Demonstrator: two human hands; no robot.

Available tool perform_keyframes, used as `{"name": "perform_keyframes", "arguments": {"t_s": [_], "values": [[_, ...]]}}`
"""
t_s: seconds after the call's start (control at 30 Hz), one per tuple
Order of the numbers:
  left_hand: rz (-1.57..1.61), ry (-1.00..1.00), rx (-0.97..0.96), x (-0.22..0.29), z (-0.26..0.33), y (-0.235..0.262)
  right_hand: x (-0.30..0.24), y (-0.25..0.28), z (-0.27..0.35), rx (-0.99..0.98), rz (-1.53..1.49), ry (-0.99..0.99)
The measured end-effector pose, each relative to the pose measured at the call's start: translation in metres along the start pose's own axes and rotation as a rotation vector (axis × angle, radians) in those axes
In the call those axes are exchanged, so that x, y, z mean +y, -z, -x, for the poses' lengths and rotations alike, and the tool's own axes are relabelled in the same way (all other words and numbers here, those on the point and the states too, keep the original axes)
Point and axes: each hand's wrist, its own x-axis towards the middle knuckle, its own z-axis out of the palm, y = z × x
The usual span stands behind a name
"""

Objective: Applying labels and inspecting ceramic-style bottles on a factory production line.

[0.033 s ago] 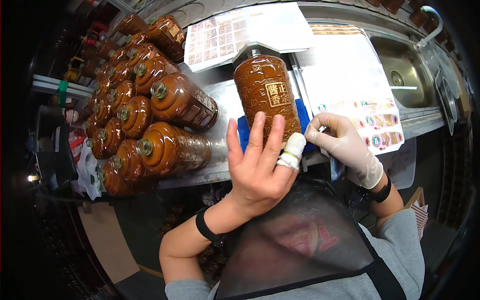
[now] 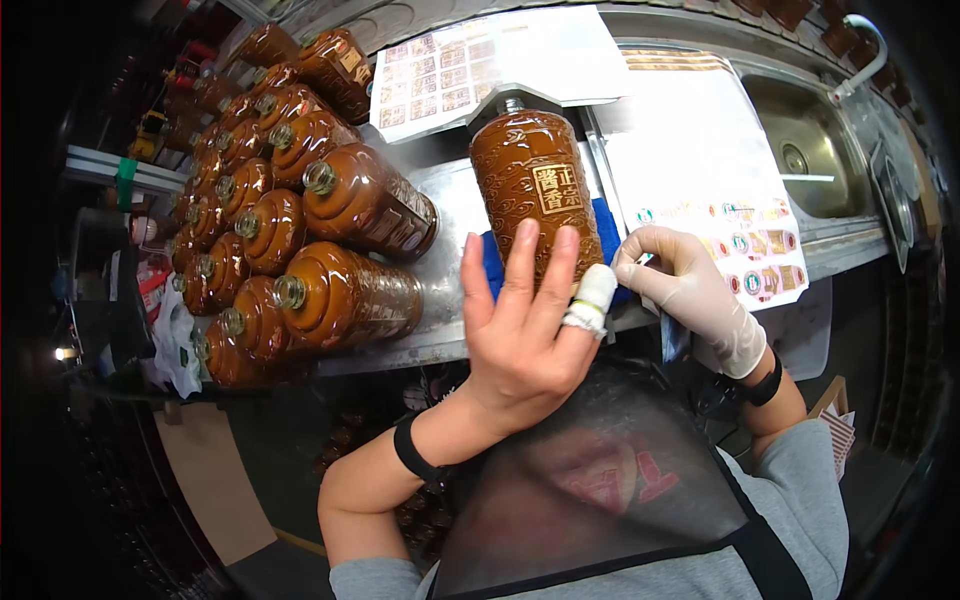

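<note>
A large brown glass bottle (image 2: 530, 150), embossed all over and with a gold panel on its side, lies in a grey holder with its neck pointing away. Blue cloth or padding (image 2: 608, 232) shows beneath its near end. My left hand (image 2: 530, 340) is spread over the bottle's near part, fingers stretched and apart; a white wrap covers the index finger. Just right of the bottle, my right hand (image 2: 680, 285), in a pale thin glove, pinches thumb and forefinger together. Anything between those fingertips is too small to name. The left thumb is hidden.
Several more brown bottles (image 2: 340, 300) stand packed on the left of the metal table. A label sheet (image 2: 440, 75) lies behind the holder, another sheet with colourful labels (image 2: 690, 150) to the right. Beyond it are a metal sink (image 2: 800, 130) and a white tap (image 2: 866, 70).
My left hand has shifted very slightly to the right over the bottle. The right hand has kept its place and its pinch.
</note>
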Motion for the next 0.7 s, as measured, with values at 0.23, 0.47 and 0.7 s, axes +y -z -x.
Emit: {"name": "perform_keyframes", "arguments": {"t_s": [0.23, 0.47, 0.7], "values": [[0.077, 0.151, 0.093, -0.005, 0.001, -0.018, -0.001, 0.0, 0.001, 0.005, -0.118, -0.043], [0.287, 0.28, 0.072, -0.026, 0.032, -0.017, 0.004, -0.002, 0.005, -0.005, -0.047, 0.066], [0.279, 0.261, -0.01, -0.027, 0.061, 0.004, -0.003, -0.005, 0.003, 0.002, -0.078, 0.091]]}}
